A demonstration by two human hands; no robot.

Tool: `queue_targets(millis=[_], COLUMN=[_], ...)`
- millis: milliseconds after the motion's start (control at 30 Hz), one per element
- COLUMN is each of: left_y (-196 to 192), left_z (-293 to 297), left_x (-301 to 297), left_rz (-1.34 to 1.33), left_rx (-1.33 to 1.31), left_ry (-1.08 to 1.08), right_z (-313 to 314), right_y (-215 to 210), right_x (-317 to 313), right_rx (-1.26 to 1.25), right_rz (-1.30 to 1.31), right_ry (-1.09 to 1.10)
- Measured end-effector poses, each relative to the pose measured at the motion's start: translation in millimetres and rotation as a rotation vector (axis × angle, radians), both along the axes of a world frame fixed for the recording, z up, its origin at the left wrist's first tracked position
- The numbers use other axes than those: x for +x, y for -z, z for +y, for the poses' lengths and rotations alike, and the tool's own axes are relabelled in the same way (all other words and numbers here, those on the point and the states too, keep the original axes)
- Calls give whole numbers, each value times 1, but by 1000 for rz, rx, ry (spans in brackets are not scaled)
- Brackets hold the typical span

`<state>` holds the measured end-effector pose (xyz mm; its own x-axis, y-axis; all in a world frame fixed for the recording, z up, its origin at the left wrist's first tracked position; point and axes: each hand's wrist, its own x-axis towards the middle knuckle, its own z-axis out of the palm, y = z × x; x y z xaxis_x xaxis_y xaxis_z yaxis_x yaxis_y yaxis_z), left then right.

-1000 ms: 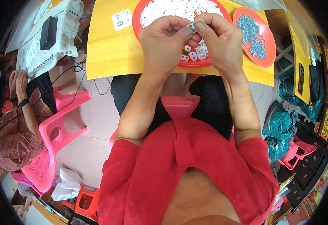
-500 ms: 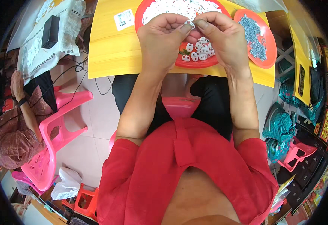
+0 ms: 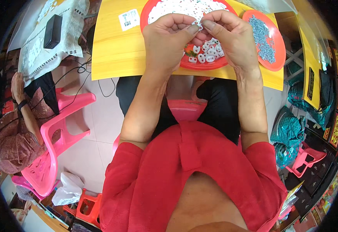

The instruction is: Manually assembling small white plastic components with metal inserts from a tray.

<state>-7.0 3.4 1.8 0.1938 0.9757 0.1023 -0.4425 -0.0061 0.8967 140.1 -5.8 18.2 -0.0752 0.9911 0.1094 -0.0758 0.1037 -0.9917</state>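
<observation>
Over the near part of a red plate (image 3: 215,65), my two hands meet fingertip to fingertip. My left hand (image 3: 162,43) is closed, thumb and fingers pinching a small white plastic piece with holes (image 3: 197,24). From the other side, the thumb and forefinger of my right hand (image 3: 235,43) press together against the same piece. Whether they also hold something smaller is hidden by the fingertips. Below my fingers lie several loose white pieces (image 3: 210,58) like it, and a larger heap of white parts (image 3: 192,7) covers the plate's far side.
Right of my hands, a smaller red plate (image 3: 280,50) bears a pile of grey metal screws or nails (image 3: 262,38). Both plates stand on a yellow table (image 3: 115,54) with a white label (image 3: 129,20). At left, another person's arm (image 3: 29,120) shows beside a pink chair (image 3: 55,154).
Both hands stay pinched together at nearly the same spot, with only a slight shift of the fingers. The whole view has moved a few pixels.
</observation>
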Motion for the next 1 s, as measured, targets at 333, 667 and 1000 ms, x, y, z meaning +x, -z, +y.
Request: queue_targets(millis=[333,667,1000], left_y=[1,2,1], left_z=[1,0,2], left_x=[2,3,-2], left_rz=[-54,-173,-246], left_rx=[-28,-50,-62], left_ry=[-17,44,76], right_z=[2,-7,-10], right_y=[-5,-1,-16], right_x=[3,-10,9], right_rx=[123,42,46], right_rz=[53,106,-53], right_ry=[84,43,39])
